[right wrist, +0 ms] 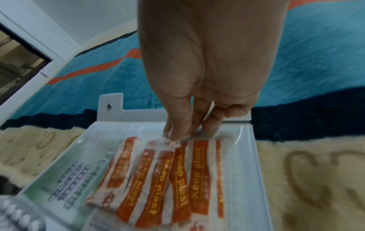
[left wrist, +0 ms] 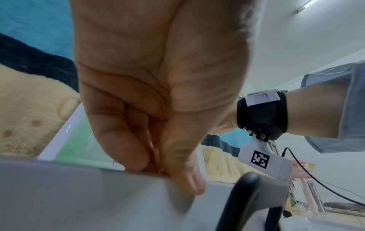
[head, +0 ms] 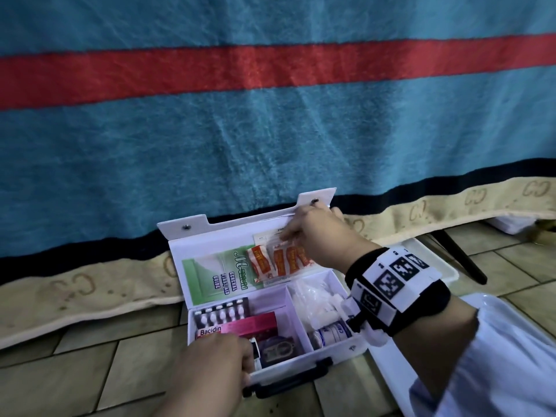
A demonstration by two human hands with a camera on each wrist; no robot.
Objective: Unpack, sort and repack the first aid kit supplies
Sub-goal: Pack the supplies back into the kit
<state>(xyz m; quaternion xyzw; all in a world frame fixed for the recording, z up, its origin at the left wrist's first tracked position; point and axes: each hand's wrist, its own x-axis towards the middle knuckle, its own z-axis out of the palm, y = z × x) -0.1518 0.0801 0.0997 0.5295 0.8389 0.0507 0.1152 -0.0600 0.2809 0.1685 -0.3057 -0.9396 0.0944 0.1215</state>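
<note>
First aid kit [head: 304, 319], lower centre of the head view, lies open and still full. Right hand [head: 313, 233] pinches plaster strips [right wrist: 177, 179] in the lid; left hand [head: 210, 365] grips the front rim. Unpacking barely begun.

White first aid box [head: 210, 245] showing, its carry handle [head: 288, 382] black. Plaster strips [head: 279, 260] wearing orange bands with yellow "Keep plast" lettering on white wrappers. Guide leaflet [head: 216, 275] fading green into white, green script title, dark print. Blister pack [head: 221, 311] showing silver with rows of white tablets. Pink carton [head: 252, 325] lying beside a red-and-white "Bacidin" label [head: 210, 331]. Bandage roll [head: 331, 334] looking white with blue print. Blanket [head: 270, 130] behind running teal with a red stripe, a black band, then a beige border carrying a faint interlocked-letter pattern. Floor tiles [head: 90, 371] showing greenish beige. Wrist strap [head: 397, 287] black, carrying black-and-white square markers. Sleeve [head: 496, 356] pale blue.
</note>
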